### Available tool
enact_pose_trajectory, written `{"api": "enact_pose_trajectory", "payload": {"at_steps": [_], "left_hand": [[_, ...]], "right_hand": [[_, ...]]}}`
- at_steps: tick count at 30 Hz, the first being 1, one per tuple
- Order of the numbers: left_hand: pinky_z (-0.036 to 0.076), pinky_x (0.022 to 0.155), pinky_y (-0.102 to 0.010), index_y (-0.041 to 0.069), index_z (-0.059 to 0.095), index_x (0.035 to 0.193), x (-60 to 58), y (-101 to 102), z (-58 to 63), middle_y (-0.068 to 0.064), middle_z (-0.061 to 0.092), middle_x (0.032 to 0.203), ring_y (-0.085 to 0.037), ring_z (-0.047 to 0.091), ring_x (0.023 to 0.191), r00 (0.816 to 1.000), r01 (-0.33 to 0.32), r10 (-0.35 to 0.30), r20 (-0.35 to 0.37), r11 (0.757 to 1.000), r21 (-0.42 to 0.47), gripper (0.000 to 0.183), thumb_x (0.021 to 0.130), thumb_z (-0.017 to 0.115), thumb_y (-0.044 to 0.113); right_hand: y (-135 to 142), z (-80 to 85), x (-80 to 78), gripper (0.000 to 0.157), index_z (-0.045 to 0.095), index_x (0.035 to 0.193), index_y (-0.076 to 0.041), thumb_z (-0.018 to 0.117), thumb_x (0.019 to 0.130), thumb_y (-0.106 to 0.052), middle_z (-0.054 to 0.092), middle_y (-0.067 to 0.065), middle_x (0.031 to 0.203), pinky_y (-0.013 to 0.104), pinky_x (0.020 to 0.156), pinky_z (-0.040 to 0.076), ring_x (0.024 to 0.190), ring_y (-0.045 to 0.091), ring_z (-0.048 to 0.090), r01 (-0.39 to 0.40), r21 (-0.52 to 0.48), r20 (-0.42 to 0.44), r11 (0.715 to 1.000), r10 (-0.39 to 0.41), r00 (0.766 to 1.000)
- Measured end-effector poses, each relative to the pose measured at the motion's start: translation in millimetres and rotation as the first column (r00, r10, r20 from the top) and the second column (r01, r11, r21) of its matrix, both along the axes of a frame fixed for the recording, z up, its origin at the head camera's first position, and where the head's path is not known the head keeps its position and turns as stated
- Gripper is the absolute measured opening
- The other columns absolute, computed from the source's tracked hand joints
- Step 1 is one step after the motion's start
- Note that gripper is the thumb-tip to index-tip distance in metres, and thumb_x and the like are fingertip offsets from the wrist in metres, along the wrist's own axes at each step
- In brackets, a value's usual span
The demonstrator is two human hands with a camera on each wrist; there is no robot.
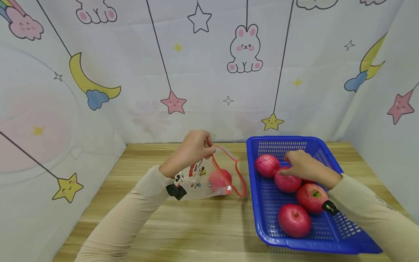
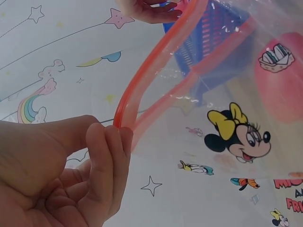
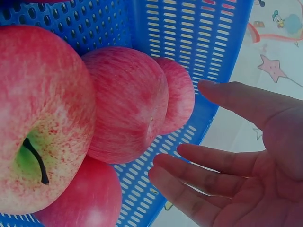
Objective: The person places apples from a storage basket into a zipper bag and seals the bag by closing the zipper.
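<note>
My left hand (image 1: 195,148) pinches the red-edged mouth of a clear plastic bag (image 1: 193,187) printed with cartoon figures. In the left wrist view, thumb and fingertips meet on the red edging (image 2: 124,106), and the bag's mouth gapes. One red apple (image 1: 216,179) lies inside the bag. My right hand (image 1: 302,165) reaches into a blue plastic basket (image 1: 256,207), over a red apple (image 1: 288,182) at its back. Seen from the right wrist, its fingers (image 3: 213,177) are spread beside the apples, with nothing held between thumb and fingers.
Several more apples lie in the basket: a striped one (image 1: 266,165) at the back left, a stemmed one (image 1: 312,197) at the middle right and another (image 1: 294,220) in front. Basket and bag stand on a wood-grain table (image 1: 196,233). A printed white cloth (image 1: 209,80) hangs behind.
</note>
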State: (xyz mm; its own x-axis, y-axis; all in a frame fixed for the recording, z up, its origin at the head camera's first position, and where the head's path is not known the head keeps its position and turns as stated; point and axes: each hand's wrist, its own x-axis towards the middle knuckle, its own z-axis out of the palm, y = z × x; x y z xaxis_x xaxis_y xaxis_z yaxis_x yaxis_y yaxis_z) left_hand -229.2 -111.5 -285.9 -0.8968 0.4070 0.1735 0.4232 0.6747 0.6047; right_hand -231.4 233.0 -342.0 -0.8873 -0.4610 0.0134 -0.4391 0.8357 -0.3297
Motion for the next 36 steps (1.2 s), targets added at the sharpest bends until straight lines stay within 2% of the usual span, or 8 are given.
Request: {"api": "enact_pose_trajectory", "payload": {"at_steps": [6,11,20,28,36], "left_hand": [[0.039,0.047,-0.023,0.003,0.061,0.078,0.0,0.2,-2.3,0.001,0.063,0.057,-0.011,0.055,0.049,1.0,0.007,-0.007,-0.019,1.0,-0.009,0.011,0.088,0.064,0.001],[0.038,0.047,-0.023,0.003,0.061,0.078,-0.1,0.9,-3.5,0.001,0.062,0.056,-0.012,0.056,0.049,1.0,0.01,-0.01,-0.012,1.0,-0.008,0.011,0.088,0.064,0.0],[0.039,0.049,-0.023,0.003,0.061,0.079,-0.8,3.6,-3.4,0.001,0.062,0.056,-0.012,0.055,0.049,1.0,0.007,-0.007,0.0,1.0,-0.028,0.011,0.089,0.064,0.001],[0.041,0.052,-0.024,0.003,0.06,0.078,-1.9,5.8,-4.0,0.001,0.062,0.056,-0.015,0.058,0.051,1.0,0.023,-0.023,-0.007,0.999,-0.025,0.011,0.088,0.064,0.001],[0.04,0.051,-0.024,0.003,0.06,0.078,-2.3,5.5,-4.5,0.001,0.062,0.056,-0.012,0.055,0.05,1.0,0.016,-0.016,-0.006,0.999,-0.031,0.012,0.089,0.064,0.001]], "right_hand": [[-0.7,0.1,-0.9,0.043,0.062,0.093,0.01,0.081,0.082,-0.026,0.066,0.021,0.09,0.05,0.075,0.052,0.082,0.032,0.063,0.01,-0.014,-0.034,1.0,-0.011,0.999],[-0.6,1.4,-2.1,0.043,0.061,0.095,0.012,0.08,0.082,-0.025,0.066,0.022,0.09,0.051,0.075,0.052,0.082,0.032,0.062,0.021,-0.008,-0.028,1.0,-0.022,0.999],[6.7,2.2,-3.3,0.039,0.061,0.093,0.01,0.081,0.08,-0.02,0.063,0.014,0.082,0.047,0.07,0.051,0.076,0.027,0.059,0.004,-0.02,-0.031,1.0,-0.004,1.0],[16.8,5.7,-5.4,0.026,0.062,0.094,0.012,0.075,0.076,-0.002,0.067,0.023,0.09,0.053,0.077,0.052,0.089,0.041,0.064,0.004,0.004,-0.055,1.0,-0.004,0.998],[22.0,12.5,-9.5,0.03,0.063,0.099,0.014,0.073,0.074,0.002,0.068,0.025,0.097,0.053,0.078,0.053,0.095,0.044,0.063,0.023,0.038,-0.02,0.999,-0.022,1.0]]}}
